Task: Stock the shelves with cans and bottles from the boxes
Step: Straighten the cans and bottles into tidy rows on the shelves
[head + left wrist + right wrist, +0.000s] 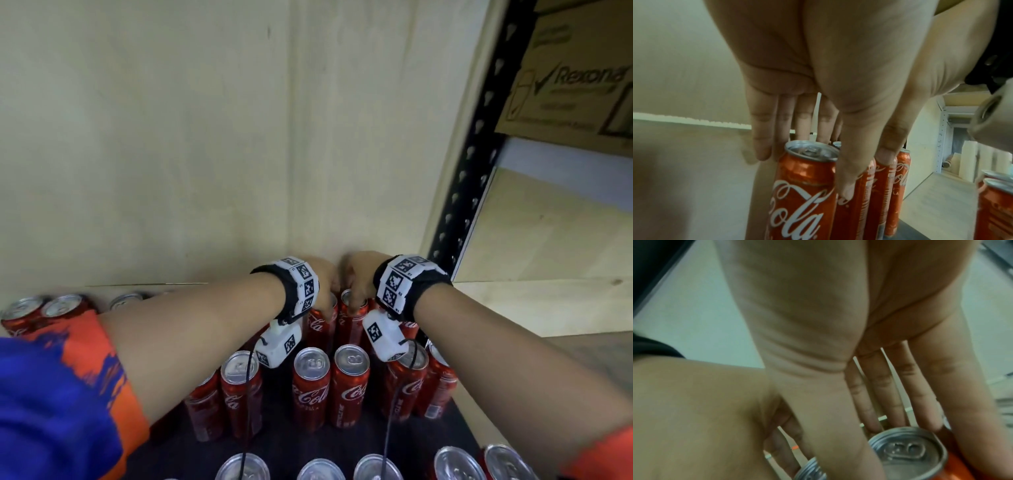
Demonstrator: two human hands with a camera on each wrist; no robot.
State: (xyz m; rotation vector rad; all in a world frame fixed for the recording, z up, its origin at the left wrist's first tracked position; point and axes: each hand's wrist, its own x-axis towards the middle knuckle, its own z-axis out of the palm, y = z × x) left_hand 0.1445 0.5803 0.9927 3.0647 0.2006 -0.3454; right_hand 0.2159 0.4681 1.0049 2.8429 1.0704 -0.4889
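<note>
Head view, left hand (323, 281): reached to the back of the shelf (534, 301); thumb is laid down the front of a red can (320, 325), the fingers are hidden behind it.
Head view, right hand (358, 279): set just beside the left hand; thumb is seen over the rim of a second can (352, 320); how far the fingers are bent cannot be told here.
Head view, cans: both are stood upright side by side against the back wall (171, 137); a nearer row (330, 383) is stood in front of them, and more can tops are seen at the lower edge and far left.
Head view, other: a black upright (479, 144) and a cardboard box (575, 78) are seen at the right.

Left wrist view, fingers (762, 129): held nearly straight and close together, passed down behind the can (803, 191); the thumb (855, 162) is pressed along its right side, so the can is clamped between thumb and fingers.
Left wrist view, neighbours: further red cans (879, 194) are stood touching on the right.

Right wrist view, fingers (890, 386): slightly spread, tips brought down past the far rim of the can top (908, 456); the thumb (828, 402) is run down its near left side, gripping it.
Right wrist view, left hand (694, 410): seen alongside, fingers down behind another can top (812, 470).
</note>
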